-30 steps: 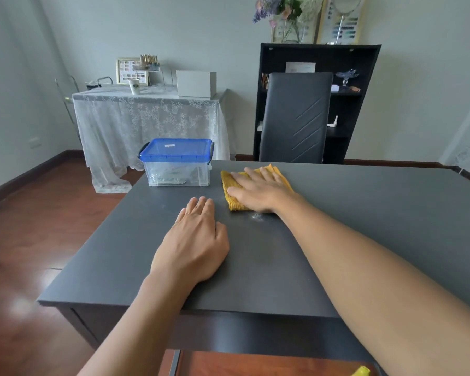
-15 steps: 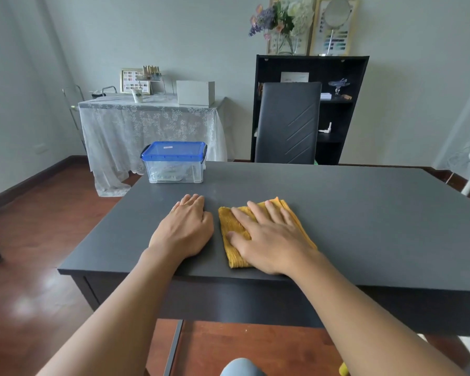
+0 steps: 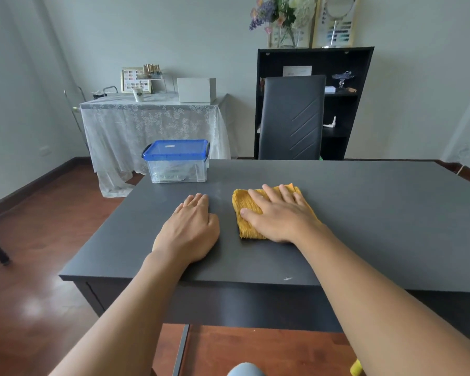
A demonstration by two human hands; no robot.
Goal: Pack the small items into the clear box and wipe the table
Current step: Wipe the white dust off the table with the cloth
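Note:
A folded yellow cloth (image 3: 244,213) lies on the dark grey table (image 3: 377,213), near its middle. My right hand (image 3: 278,215) presses flat on top of the cloth, fingers spread and pointing away from me. Beside it, my left hand (image 3: 189,230) rests palm down on the bare table surface and holds nothing. The clear box (image 3: 174,170) with its blue lid (image 3: 175,150) closed stands at the table's far left corner; faint shapes of items show through its walls.
A black chair (image 3: 292,118) stands behind the table's far edge, with a black shelf unit (image 3: 361,77) behind it. A lace-covered side table (image 3: 152,123) stands at the back left. A small white mark (image 3: 287,278) sits near the table's front edge.
My right hand dragged the cloth from beside the box toward the front edge, then pushed it a little away again. My left hand has stayed flat on the table.

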